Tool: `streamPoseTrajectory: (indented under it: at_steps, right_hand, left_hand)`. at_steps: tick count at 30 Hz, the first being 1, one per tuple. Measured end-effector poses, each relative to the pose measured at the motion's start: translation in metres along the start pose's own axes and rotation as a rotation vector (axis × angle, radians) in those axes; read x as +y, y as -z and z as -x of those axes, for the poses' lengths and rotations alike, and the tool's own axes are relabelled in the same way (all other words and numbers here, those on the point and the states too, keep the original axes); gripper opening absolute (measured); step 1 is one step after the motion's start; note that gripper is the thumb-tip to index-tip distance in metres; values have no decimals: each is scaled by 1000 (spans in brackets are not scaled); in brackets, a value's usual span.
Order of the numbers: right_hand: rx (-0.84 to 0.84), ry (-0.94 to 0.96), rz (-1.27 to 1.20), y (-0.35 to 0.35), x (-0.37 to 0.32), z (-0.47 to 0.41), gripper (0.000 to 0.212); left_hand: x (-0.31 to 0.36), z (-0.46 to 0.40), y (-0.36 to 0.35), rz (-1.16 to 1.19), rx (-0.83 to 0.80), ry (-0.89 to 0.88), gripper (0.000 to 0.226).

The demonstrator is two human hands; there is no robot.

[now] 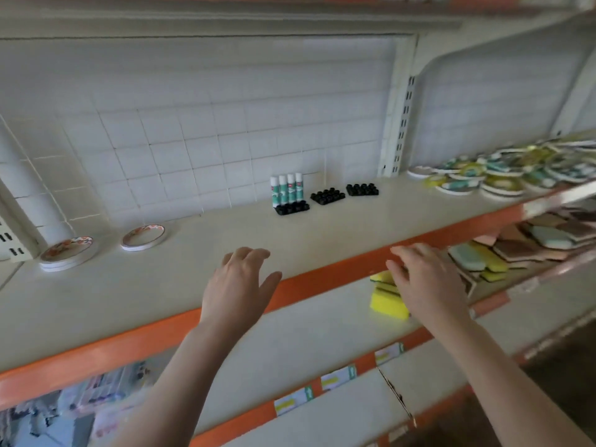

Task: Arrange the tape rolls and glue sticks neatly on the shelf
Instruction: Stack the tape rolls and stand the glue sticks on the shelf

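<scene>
Fingers (250, 254) of the left hand (238, 285) spread loose and straight above the front of the shelf (290, 243), holding nothing; whether they touch the surface cannot be told. The right hand (425, 282) hovers at the shelf's orange lip (322, 275), its fingers likewise relaxed and empty.

Beyond the hands, four glue sticks (287, 188) stand upright in a row at the back of a black holder (293, 208), close to the tiled wall (193, 140). Two more black holders (328, 196) sit just to the right, apart from one another and holding no sticks. Far left, flat tape rolls (68, 251) lie in a short stack beside another flat roll (143, 237). Far right, on the adjoining bay, a loose heap of tape rolls (483, 175) spills across the board.

Below, yellow sponges (387, 295) and further scouring pads (532, 240) fill the lower shelf.

The sticks look light, rigid and smooth; they would likely be best pinched around the barrel below the cap and kept vertical so they seat in a holder. The rolls appear thin, light and stiff; taking them by the outer rim, or lifting a few as a stack, seems the safer hold, since piled rolls may slide.
</scene>
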State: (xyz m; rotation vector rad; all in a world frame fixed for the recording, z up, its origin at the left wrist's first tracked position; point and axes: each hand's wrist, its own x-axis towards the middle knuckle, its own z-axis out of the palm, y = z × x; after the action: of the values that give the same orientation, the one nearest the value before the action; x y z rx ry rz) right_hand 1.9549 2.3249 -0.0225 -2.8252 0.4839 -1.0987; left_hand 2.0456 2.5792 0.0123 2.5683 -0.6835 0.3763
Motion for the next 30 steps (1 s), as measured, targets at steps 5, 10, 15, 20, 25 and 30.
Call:
streamPoseTrajectory:
  at_steps: [5, 10, 15, 20, 25, 30]
  right_hand:
    - [60, -55, 33, 12, 85, -5, 17]
    - [59, -70, 72, 31, 197, -16, 12]
    - [18, -113, 106, 48, 310, -30, 18]
    - [15, -124, 90, 43, 380, -58, 19]
    - [48, -137, 76, 17, 427, -92, 20]
    - [18, -170, 52, -11, 468, -132, 22]
  left_hand:
    - [85, -28, -41, 37, -18, -66, 43]
    - [191, -58, -100, 96, 3, -103, 41]
    - [286, -86, -156, 125, -35, -127, 42]
    - [344, -124, -195, 121, -56, -163, 43]
    - [378, -173, -238, 103, -57, -202, 44]
    - [406, -228, -278, 115, -29, -250, 42]
